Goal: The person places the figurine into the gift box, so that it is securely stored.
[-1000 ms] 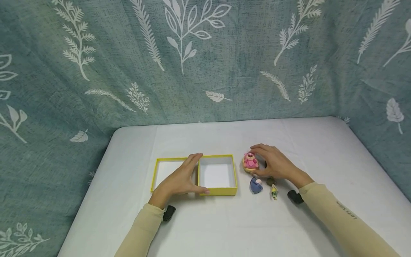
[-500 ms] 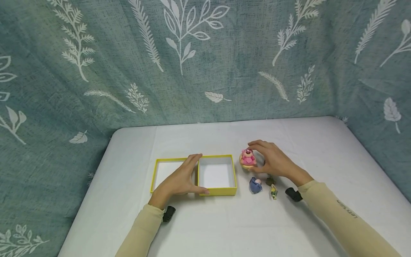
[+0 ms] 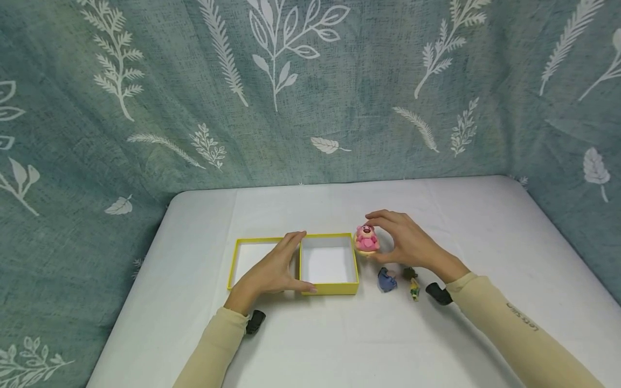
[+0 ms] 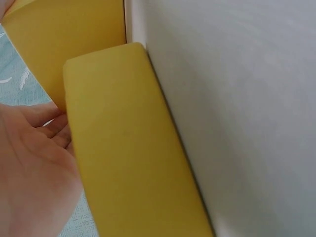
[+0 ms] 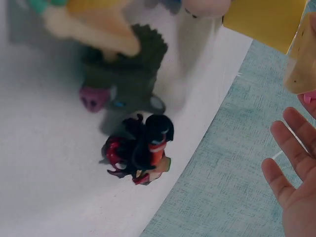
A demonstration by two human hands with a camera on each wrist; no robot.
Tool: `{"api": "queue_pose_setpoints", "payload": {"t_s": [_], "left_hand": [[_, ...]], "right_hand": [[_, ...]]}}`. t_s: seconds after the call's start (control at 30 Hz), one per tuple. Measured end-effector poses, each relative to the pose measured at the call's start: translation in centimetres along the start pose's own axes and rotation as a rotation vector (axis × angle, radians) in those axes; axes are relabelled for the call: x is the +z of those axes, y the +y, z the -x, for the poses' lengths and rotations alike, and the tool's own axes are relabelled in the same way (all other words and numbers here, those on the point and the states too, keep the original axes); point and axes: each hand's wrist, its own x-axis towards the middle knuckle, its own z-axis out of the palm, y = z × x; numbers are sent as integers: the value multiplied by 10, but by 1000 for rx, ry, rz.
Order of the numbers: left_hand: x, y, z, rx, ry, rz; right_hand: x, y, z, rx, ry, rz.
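Centrally, your wide-spread left hand (image 3: 275,270) grips the yellow box (image 3: 337,289), likely steadying it; your right hand (image 3: 409,241) pinches a pink bear (image 3: 367,240).

The pink bear figurine (image 3: 366,240) looks smooth plastic, the yellow box (image 3: 335,289) matt cardboard (papery, from where I stand), the black-and-red figurine (image 5: 143,150) partly glossy, the leaf-print curtain (image 3: 368,70) rough-woven cloth.

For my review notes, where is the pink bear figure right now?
In the head view, the pink bear figure is pinched in the right hand, close by the right side of the rightmost yellow box and, in frame, above the blue figure.
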Motion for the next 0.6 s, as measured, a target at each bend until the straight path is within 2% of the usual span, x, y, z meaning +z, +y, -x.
{"api": "queue_pose_setpoints", "payload": {"t_s": [0.2,0.6], "left_hand": [[-1,1,1,-2,-3,1],[-1,2,0,-7,1,-2]], "right_hand": [[-1,-5,-2,-26,9,3],[0,-19,-10,-27,-10,-8]]}}
